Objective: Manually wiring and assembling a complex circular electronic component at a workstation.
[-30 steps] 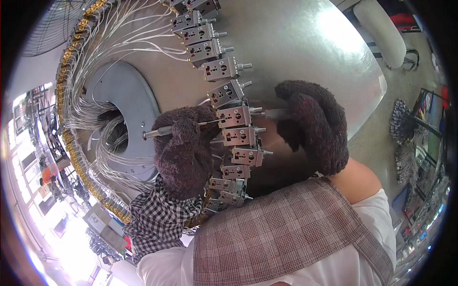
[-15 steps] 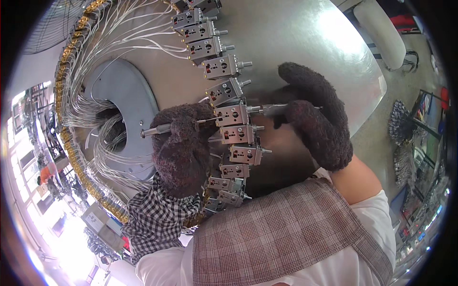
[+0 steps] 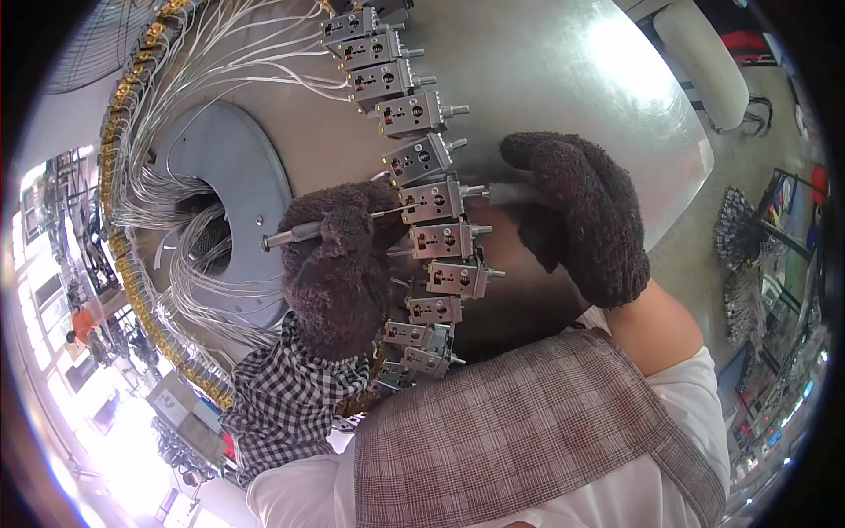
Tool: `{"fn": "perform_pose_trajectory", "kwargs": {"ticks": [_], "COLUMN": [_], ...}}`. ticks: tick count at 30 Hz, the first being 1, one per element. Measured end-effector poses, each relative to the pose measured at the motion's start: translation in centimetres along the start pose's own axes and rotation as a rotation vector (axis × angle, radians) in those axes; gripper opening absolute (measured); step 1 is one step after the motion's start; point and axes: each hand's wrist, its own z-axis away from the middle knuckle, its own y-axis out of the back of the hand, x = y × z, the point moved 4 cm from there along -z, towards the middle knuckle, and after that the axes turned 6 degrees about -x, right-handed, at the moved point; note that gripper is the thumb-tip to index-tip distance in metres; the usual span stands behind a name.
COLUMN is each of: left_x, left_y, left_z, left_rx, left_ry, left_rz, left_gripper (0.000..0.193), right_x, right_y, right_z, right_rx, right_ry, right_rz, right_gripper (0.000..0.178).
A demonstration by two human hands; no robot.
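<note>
My left hand (image 3: 333,282), in a dark knitted glove, is closed around a slim metal-handled screwdriver (image 3: 294,236). The screwdriver's thin blade points right and meets the left end of a small silver thermostat-like box (image 3: 433,201). On that box's other side, a shaft sticks out toward a grey cylindrical tool (image 3: 509,194), which is blurred. My right hand (image 3: 594,220), gloved alike, grips this tool with its fingers curled; its far end is hidden in the glove. More such boxes (image 3: 413,114) stand in a curved row above and below.
Thin white wires (image 3: 273,66) run from the boxes to a curved rail of brass-coloured fittings (image 3: 119,132). A grey ring-shaped plate (image 3: 251,158) lies on the metal table (image 3: 546,62) at left, wires bundled through its opening. A fan guard (image 3: 97,53) is at upper left.
My right hand has turned, its fingers drawing together around the grey tool. The screwdriver in my left hand has shifted slightly upward. The nearby boxes have moved a little.
</note>
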Motion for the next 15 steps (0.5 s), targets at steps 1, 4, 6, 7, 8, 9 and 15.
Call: {"fn": "perform_pose_trajectory", "kwargs": {"ticks": [1, 4, 6, 7, 8, 9, 15], "left_x": [0.0, -0.4, -0.4, -0.3, -0.1, -0.1, 0.0], "left_y": [-0.2, 1.2, 0.8, 0.5, 0.4, 0.4, -0.4], "left_z": [0.0, -0.2, -0.3, -0.3, -0.2, -0.1, -0.3], "left_rx": [0.04, 0.0, 0.002, 0.006, 0.006, 0.044, 0.055], "left_ry": [-0.017, 0.052, 0.048, 0.042, 0.043, 0.072, 0.103], "left_rz": [0.088, 0.009, 0.039, 0.069, 0.067, 0.059, 0.119], "left_gripper": [0.022, 0.023, 0.021, 0.02, 0.02, 0.017, 0.012], "right_x": [-0.7, -0.1, -0.2, 0.1, 0.2, 0.2, -0.7], "right_y": [0.0, -0.8, -0.8, -0.8, -0.7, -0.4, 0.2], "right_z": [-0.1, 0.5, 0.7, 0.9, 0.8, 0.8, 0.9], "right_rx": [0.0, 0.077, 0.197, 0.2, 0.195, 0.19, 0.074], "right_ry": [0.001, -0.497, -0.33, -0.331, -0.261, -0.191, -0.347], "right_rz": [0.0, -0.712, -0.647, -0.648, -0.589, -0.53, -0.473], "right_gripper": [0.031, 0.039, 0.031, 0.031, 0.033, 0.035, 0.036]}}
